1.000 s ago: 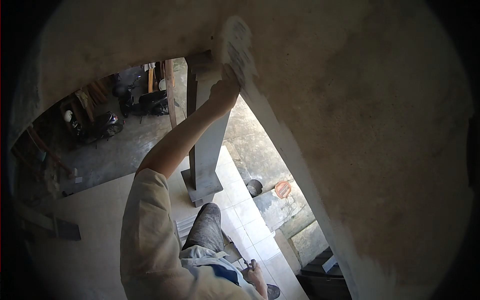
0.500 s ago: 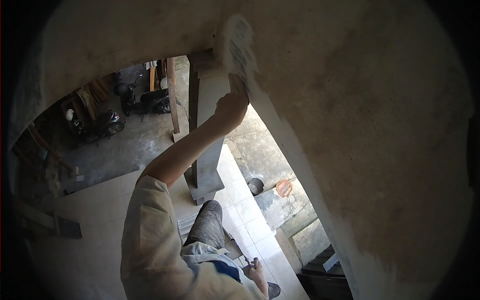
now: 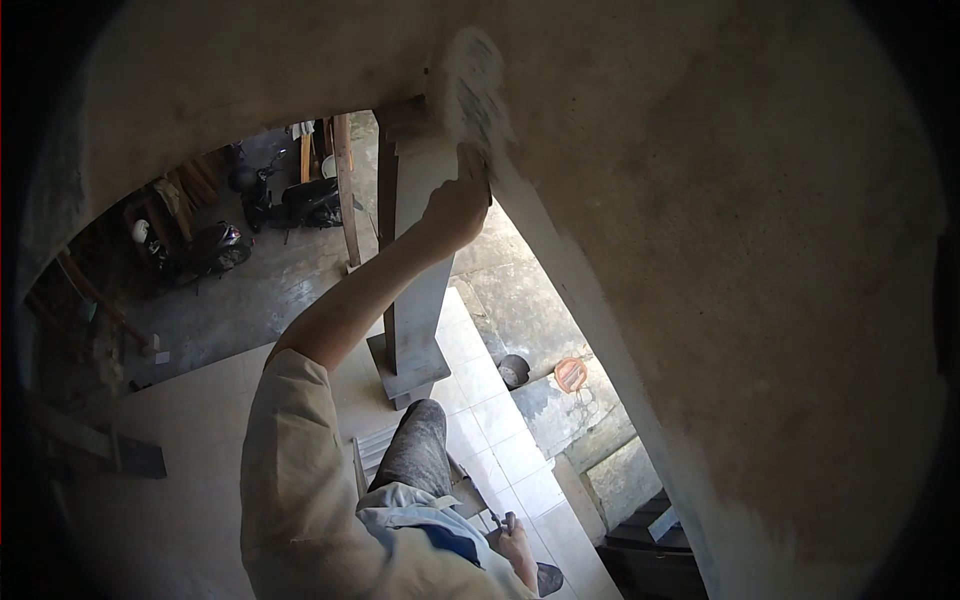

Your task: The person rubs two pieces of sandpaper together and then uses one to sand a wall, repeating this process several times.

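Note:
My left hand [image 3: 455, 212] is raised to the corner of the wall, its fingers closed on a thin, dark-edged scraper [image 3: 489, 188] that is mostly hidden. One finger stretches upward along the tool. Just above it, a patch of whitish and grey filler [image 3: 478, 90] marks the brown wall [image 3: 720, 230]. A pale filler strip [image 3: 590, 300] runs down the slanting wall edge. Low in the view, my right hand [image 3: 514, 550] is wrapped round a dark-handled tool [image 3: 511, 521], whose far end I cannot make out clearly.
A pale pillar [image 3: 418, 310] on a dark base stands beside my left forearm. Below are white floor tiles [image 3: 495, 435], a black bucket [image 3: 513, 371] and an orange round object [image 3: 570, 375]. Motorbikes [image 3: 300, 205] are parked at the back left near a wooden post [image 3: 346, 190].
My left hand has shifted slightly left and down at the wall corner, still gripping the scraper. The right hand has hardly moved.

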A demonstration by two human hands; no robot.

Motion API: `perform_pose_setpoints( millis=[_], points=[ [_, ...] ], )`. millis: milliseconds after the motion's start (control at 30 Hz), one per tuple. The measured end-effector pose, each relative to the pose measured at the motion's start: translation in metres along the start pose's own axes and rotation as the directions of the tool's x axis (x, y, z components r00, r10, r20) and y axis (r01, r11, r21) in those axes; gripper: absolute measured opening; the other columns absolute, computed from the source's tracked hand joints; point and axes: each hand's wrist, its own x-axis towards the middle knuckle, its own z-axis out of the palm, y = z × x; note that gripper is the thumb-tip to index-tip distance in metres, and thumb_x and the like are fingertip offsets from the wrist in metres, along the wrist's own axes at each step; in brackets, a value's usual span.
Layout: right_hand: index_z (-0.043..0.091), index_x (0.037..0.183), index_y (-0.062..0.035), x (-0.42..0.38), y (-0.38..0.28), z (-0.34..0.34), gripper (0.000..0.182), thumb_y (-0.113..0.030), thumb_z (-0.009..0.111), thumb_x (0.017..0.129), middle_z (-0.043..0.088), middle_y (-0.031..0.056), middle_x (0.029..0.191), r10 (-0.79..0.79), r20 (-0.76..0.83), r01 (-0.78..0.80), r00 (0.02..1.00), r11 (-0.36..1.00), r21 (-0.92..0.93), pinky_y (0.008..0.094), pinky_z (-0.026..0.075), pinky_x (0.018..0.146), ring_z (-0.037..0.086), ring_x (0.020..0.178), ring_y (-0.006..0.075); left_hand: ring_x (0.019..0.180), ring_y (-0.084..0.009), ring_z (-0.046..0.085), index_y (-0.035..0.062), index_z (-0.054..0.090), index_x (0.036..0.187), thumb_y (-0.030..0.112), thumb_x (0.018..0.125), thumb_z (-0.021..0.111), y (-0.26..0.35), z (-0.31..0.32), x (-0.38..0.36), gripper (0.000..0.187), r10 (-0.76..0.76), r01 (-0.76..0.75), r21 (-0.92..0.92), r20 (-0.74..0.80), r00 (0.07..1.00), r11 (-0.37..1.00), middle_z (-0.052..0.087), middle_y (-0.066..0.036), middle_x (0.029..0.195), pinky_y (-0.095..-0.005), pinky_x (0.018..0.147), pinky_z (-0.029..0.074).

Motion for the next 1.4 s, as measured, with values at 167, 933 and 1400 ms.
perform_pose_setpoints(
  millis=[167, 933, 1400],
  points=[
    [0.051, 0.12, -0.0011, -0.003, 0.015, 0.004, 0.038, -0.008, 0.045, 0.083, 0.06, 0.0256, 0.109, -0.022, -0.026, 0.025, 0.999, 0.996, 0.084, 0.0428, 0.045, 0.088, 0.059, 0.105, 0.0384, 0.068, -0.0384, 0.066, -0.021, 0.015, 0.132, 0.001, 0.079, 0.054, 0.013, -0.016, -0.007, 0.069, -0.005, 0.004, 0.043, 0.029, 1.0, 0.999, 0.027, -0.046, 0.132, -0.0396, 0.054, 0.055],
    [0.051, 0.12, -0.0008, 0.001, 0.009, 0.004, 0.039, -0.008, 0.045, 0.083, 0.06, 0.0222, 0.112, 0.003, -0.013, -0.003, 1.0, 0.999, 0.05, 0.0411, 0.043, 0.092, 0.058, 0.107, 0.0347, 0.071, -0.0409, 0.065, -0.0184, 0.016, 0.133, 0.001, 0.077, 0.055, -0.002, -0.001, -0.012, 0.07, 0.011, -0.008, -0.051, 0.061, 0.998, 0.999, 0.022, -0.044, 0.136, -0.0441, 0.059, 0.056],
    [0.052, 0.116, -0.0005, 0.003, 0.017, 0.003, 0.038, -0.007, 0.043, 0.08, 0.06, 0.0248, 0.109, 0.003, -0.005, -0.003, 1.0, 0.998, 0.06, 0.0423, 0.044, 0.09, 0.058, 0.104, 0.0381, 0.062, -0.0392, 0.064, -0.0193, 0.015, 0.132, 0.0, 0.077, 0.055, -0.004, -0.004, -0.002, 0.07, 0.035, -0.037, -0.041, -0.044, 0.998, 0.998, 0.027, -0.042, 0.134, -0.0451, 0.054, 0.054]
  ],
)
